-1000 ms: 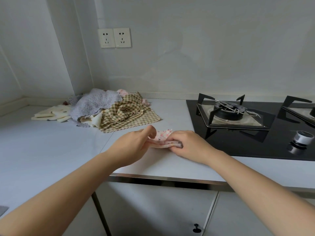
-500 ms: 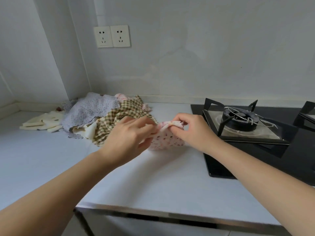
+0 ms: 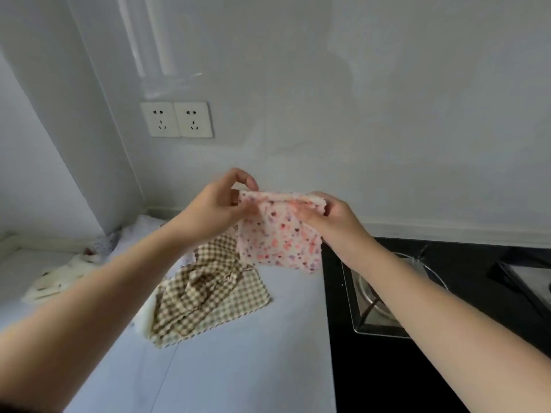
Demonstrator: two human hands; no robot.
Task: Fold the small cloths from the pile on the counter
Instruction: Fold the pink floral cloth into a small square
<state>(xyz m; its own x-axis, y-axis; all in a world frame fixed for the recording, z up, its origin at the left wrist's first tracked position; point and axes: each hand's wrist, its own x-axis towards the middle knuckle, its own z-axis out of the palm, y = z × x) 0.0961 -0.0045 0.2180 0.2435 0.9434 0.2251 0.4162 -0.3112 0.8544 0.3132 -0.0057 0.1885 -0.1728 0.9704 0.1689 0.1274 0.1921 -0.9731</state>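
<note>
A small pink floral cloth (image 3: 280,236) hangs in the air above the counter, held by its top edge. My left hand (image 3: 222,204) pinches its upper left corner and my right hand (image 3: 328,216) pinches its upper right corner. Below and to the left lies the pile on the white counter (image 3: 238,353): a brown checked cloth (image 3: 205,299) in front, a pale lilac dotted cloth (image 3: 125,236) behind my left forearm, and a cream cloth (image 3: 50,281) further left. My left arm hides part of the pile.
A black gas hob (image 3: 387,368) with a steel burner tray (image 3: 369,302) takes up the right side of the counter. Two wall sockets (image 3: 177,119) sit above the pile. The wall corner stands at the far left.
Both hands have lifted the floral cloth from the counter up into the air, and it now hangs spread out. The view has tilted upward.
</note>
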